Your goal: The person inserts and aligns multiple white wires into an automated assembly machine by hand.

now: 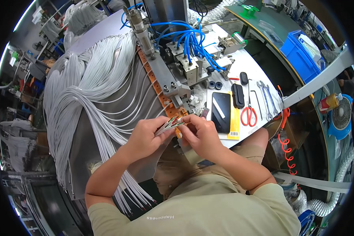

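My left hand (143,137) is closed around several cable ends (170,125), whose thin red, green and white wires fan out past the fingers. Right beside it, the fingertips of my right hand (202,135) pinch the tips of these wires. Exactly which wire lies between those fingers is too small to tell. Just beyond both hands is the near end of a long orange strip (157,88) with slots, and single white cables run into it from the left. A large bundle of white cables (90,94) spreads over the table to the left.
A metal press machine (190,69) with blue air tubes (192,35) stands ahead. To the right lie a phone (221,112), red-handled scissors (248,116), a black case (237,95) and wrenches (265,98). A blue bin (301,55) sits on the green side bench (259,23).
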A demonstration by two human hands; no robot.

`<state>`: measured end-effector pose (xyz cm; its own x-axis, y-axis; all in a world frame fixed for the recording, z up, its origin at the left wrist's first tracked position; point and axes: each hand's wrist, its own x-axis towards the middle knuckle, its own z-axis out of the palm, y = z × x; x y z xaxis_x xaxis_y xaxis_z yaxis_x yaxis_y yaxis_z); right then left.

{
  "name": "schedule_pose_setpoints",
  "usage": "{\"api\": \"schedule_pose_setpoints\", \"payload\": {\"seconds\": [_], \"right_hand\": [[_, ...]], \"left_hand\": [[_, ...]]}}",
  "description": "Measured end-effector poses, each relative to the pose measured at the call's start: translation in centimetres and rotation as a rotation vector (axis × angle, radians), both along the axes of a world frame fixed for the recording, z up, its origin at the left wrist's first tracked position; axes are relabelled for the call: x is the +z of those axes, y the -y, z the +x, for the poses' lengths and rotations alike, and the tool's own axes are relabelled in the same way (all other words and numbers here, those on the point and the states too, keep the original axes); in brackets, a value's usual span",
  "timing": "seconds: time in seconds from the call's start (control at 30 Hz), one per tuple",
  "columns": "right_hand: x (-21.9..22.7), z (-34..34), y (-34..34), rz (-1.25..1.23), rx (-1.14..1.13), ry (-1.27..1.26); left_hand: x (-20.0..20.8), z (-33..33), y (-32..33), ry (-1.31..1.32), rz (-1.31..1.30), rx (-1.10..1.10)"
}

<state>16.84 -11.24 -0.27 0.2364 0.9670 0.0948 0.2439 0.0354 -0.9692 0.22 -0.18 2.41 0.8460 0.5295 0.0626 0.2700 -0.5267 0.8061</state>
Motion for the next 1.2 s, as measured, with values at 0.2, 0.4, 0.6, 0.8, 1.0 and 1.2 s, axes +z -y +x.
{"api": "schedule_pose_setpoints", "payload": {"seconds": [0.2,0.4,0.6,0.8,1.0,1.2], "right_hand": [[-1.3,0.9,-0.5,0.066,0.159,-0.026],[-1.9,1.6,-1.0,0.415,0.105,0.418],[-4.4,3.1,-2.2,0.325,-0.240,0.622],[-5.4,3.6,-2.6,-0.041,-0.188,-0.017],[-4.4,5.0,-3.8,-0.295,-0.008,-0.285],[-5.9,4.7,-3.6,-0.262,-0.105,-0.469]], "left_hand": [[-0.2,-0.2,0.2,0.042,0.007,-0.065],[0.2,-0.5,0.0,-0.040,-0.409,0.030],[2.0,-1.0,2.4,0.065,0.476,0.135],[1.0,-0.8,1.1,-0.196,0.314,-0.067],[-0.4,-0.4,1.2,-0.210,0.480,-0.087],[-0.4,-0.3,1.3,-0.305,0.525,-0.051]]}}
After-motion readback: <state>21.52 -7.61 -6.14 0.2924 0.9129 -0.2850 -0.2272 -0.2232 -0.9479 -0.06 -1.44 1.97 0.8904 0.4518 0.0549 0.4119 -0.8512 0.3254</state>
